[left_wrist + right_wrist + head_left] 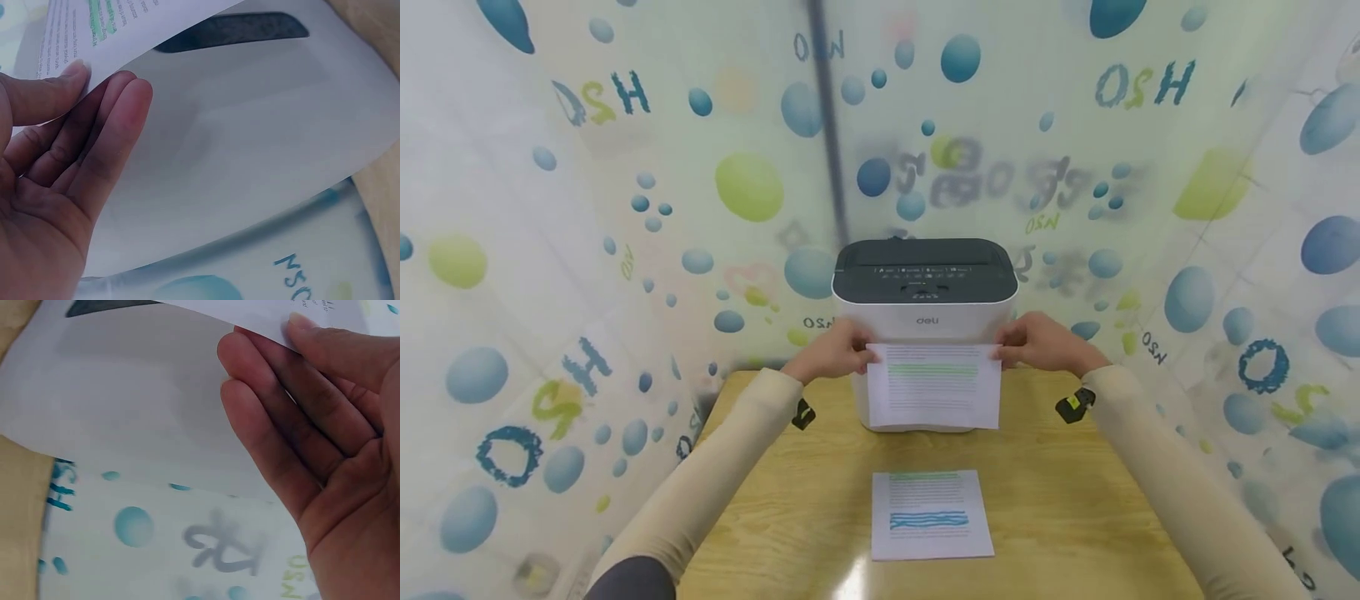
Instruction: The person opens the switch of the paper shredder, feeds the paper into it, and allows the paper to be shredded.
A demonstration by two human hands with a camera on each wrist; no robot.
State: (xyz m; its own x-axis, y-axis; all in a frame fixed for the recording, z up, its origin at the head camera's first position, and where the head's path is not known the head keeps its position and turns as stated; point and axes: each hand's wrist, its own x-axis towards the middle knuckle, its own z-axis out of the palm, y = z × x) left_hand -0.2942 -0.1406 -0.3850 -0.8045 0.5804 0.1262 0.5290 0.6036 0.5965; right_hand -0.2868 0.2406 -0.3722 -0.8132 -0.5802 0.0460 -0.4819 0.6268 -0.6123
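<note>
Between both hands a printed sheet of paper (934, 396) with green highlighted lines hangs in front of a white shredder (925, 315) with a dark grey top. My left hand (835, 350) pinches the sheet's upper left corner between thumb and fingers. At the upper right corner my right hand (1037, 342) pinches it the same way. In the left wrist view the thumb lies on the printed face of the sheet (125, 31). The right wrist view shows the thumb on the sheet (269, 319), with the other fingers behind or below it.
A second printed sheet (931, 542), marked with green highlight and blue scribbles, lies on the wooden table (1060, 500) nearer the front edge. Behind the shredder hangs a patterned curtain (880, 108) with blue and green dots, which also runs along both sides.
</note>
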